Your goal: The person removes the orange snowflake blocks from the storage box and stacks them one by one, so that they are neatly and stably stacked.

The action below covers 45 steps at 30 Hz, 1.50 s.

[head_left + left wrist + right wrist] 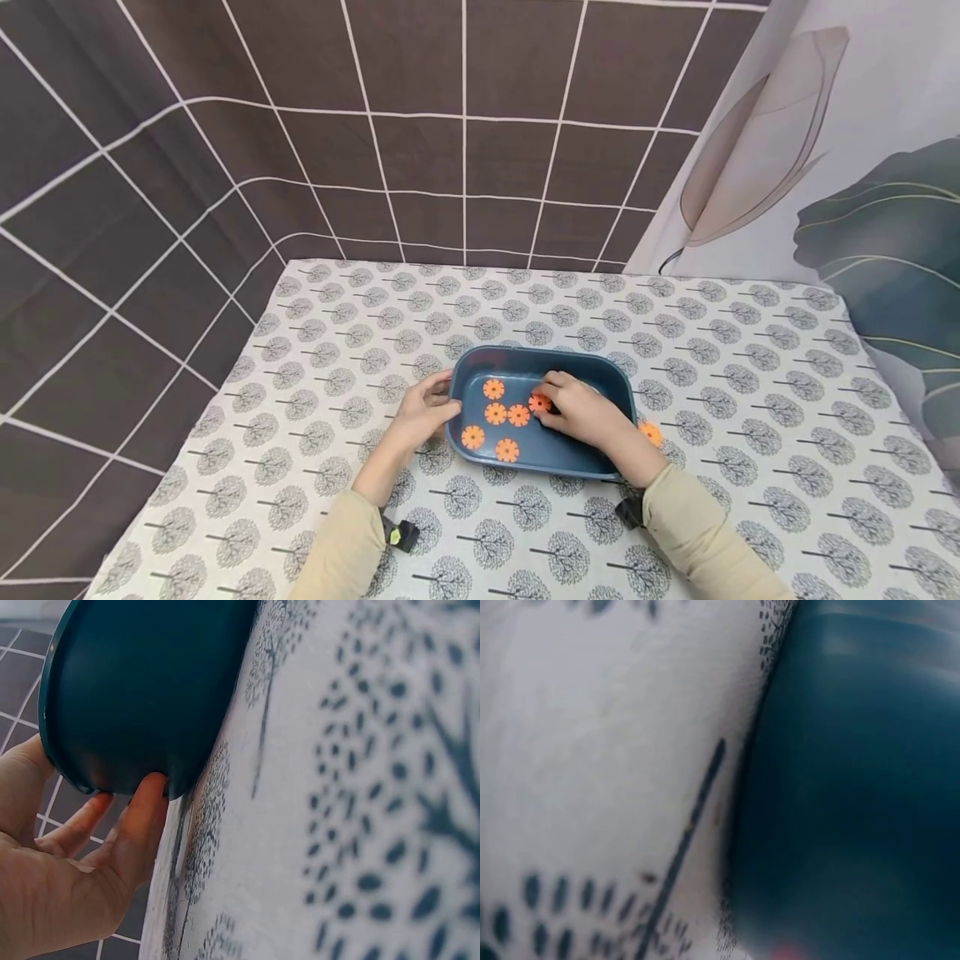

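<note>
A dark blue rectangular tub [540, 469] with rounded corners stands on the table. My left hand [422, 414] holds its left end, thumb over the rim and fingers against the outer wall. The left wrist view shows those fingertips [154, 784] touching the tub's wall [142, 697]. Inside the tub, my right hand [587, 410] pinches an orange flower-shaped disc [538, 402] at its fingertips. Several matching discs [507, 450] lie flat on the tub's floor, left of that hand. In the right wrist view the tub's outer side [855, 787] hides the right hand.
One more orange disc [650, 433] lies outside the tub, partly behind the right forearm. A white cloth [315, 442] printed with grey trees covers the table. A dark gridded curtain [420, 154] hangs at the back and left, a leaf-patterned one [862, 192] at the right.
</note>
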### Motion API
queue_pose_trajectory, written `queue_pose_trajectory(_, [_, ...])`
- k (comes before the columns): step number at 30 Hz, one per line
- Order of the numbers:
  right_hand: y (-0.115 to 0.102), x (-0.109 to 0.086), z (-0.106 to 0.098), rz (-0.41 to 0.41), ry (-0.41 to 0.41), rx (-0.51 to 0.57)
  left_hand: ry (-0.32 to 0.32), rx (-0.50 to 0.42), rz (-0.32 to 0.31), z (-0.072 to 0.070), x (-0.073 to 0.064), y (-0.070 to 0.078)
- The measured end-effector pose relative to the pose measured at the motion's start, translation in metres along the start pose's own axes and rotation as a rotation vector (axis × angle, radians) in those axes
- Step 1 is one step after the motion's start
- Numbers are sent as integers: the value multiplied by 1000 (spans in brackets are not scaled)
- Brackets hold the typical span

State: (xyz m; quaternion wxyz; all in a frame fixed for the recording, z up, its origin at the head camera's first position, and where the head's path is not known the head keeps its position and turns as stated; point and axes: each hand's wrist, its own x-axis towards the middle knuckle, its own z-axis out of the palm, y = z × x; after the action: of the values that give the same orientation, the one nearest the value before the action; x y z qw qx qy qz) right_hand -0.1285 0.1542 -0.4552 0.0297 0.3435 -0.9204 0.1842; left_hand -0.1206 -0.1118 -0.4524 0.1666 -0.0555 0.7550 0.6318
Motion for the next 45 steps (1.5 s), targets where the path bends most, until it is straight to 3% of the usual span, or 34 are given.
queue_pose_trajectory(11, [1, -2, -7, -33, 99, 80, 6, 20, 17, 0, 0, 1])
queue_pose_trajectory(17, [0, -7, -9, -61, 175, 138, 3, 38, -5, 0, 0, -1])
queue_pose_trajectory(33, [3, -32, -28, -129, 243, 113, 17, 13, -11, 4, 0, -2])
queue_pose_trajectory(45, [5, -55, -39, -111, 269, 65, 12, 19, -8, 1, 1, -5])
